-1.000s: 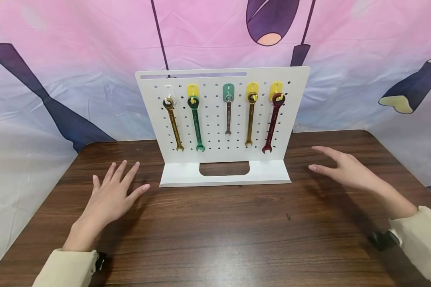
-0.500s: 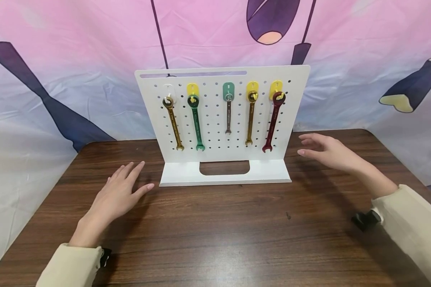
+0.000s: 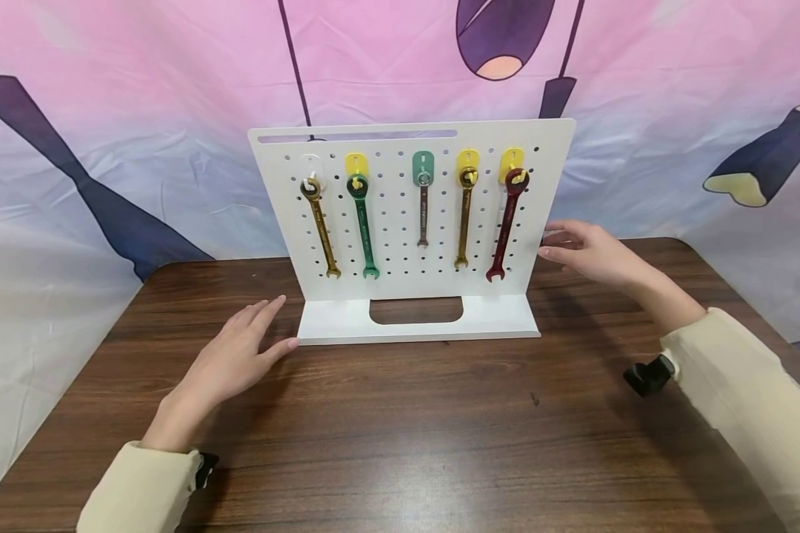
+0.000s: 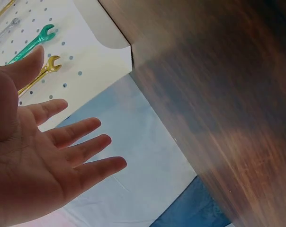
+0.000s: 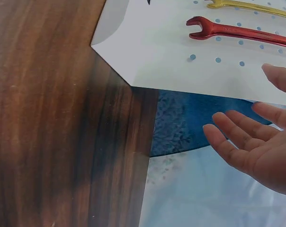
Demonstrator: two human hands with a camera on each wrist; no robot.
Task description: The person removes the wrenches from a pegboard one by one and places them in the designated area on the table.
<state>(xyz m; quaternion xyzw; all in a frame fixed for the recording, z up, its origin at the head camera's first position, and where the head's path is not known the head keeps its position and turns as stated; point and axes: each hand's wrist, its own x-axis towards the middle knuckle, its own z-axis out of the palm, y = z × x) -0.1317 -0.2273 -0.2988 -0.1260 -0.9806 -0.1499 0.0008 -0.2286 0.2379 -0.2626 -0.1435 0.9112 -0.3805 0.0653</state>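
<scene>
A white pegboard stand (image 3: pixel 400 252) stands upright on the table, with several combination wrenches hung on its hooks. From left to right hang a gold wrench (image 3: pixel 322 233), a green wrench (image 3: pixel 364 231), a small silver wrench (image 3: pixel 424 216), another gold wrench (image 3: pixel 465 222) and a dark red wrench (image 3: pixel 507 226). My left hand (image 3: pixel 233 355) is beside the stand's left front corner, fingers spread, thumb tip right at the base's edge. At the board's right edge is my right hand (image 3: pixel 593 253), fingers relaxed; its fingertips overlap that edge in the head view. Neither hand holds anything.
The brown wooden table (image 3: pixel 400 429) stretches in front of the stand and to both sides. A pink and blue printed cloth (image 3: pixel 193 148) hangs behind it. Yellow, green and white hooks, including a green hook (image 3: pixel 423 161), carry the wrenches.
Both hands have moved inward toward the stand, the left to the right, the right leftward and farther back to the board's edge. The stand and wrenches have stayed put.
</scene>
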